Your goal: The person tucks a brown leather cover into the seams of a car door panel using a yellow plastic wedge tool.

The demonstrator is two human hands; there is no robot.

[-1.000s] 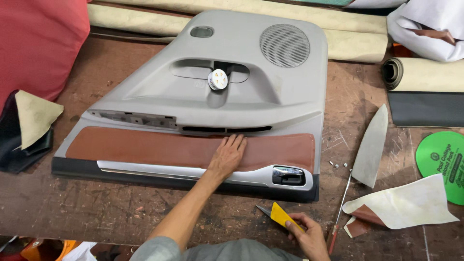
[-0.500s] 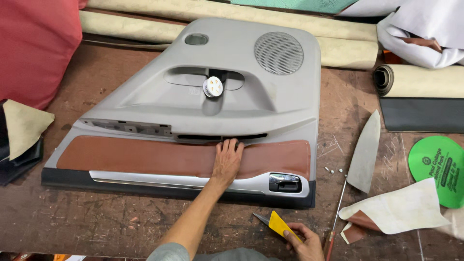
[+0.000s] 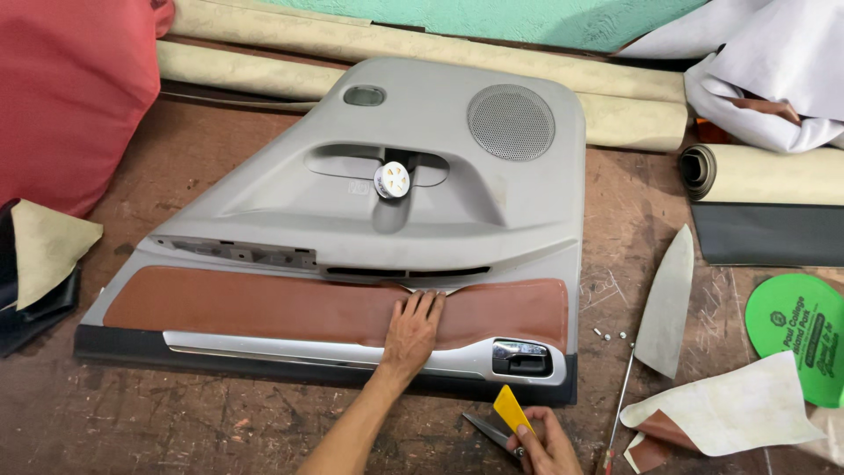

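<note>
A grey car door panel point(image 3: 492, 220) lies flat on a brown workbench point(image 3: 176, 422). A brown leather insert point(image 3: 264, 303) runs along its lower part, above a chrome handle point(image 3: 520, 356). My left hand point(image 3: 411, 334) presses flat on the insert near its upper edge, fingers together and pointing away from me. At the bottom edge of the view my right hand point(image 3: 545, 444) grips a yellow plastic wedge point(image 3: 510, 409); a dark pointed blade point(image 3: 483, 431) sticks out to its left. A small white round cap point(image 3: 392, 179) sits in the panel's recess.
A red cushion point(image 3: 70, 97) is at the far left and beige material rolls point(image 3: 396, 44) lie along the back. To the right are a grey offcut point(image 3: 666, 299), a screwdriver point(image 3: 618, 409), small screws point(image 3: 608, 334), a white scrap point(image 3: 730, 409) and a green disc point(image 3: 800, 334).
My left hand has slid a little up the leather insert toward its top edge. My right hand still holds the yellow wedge in the same place.
</note>
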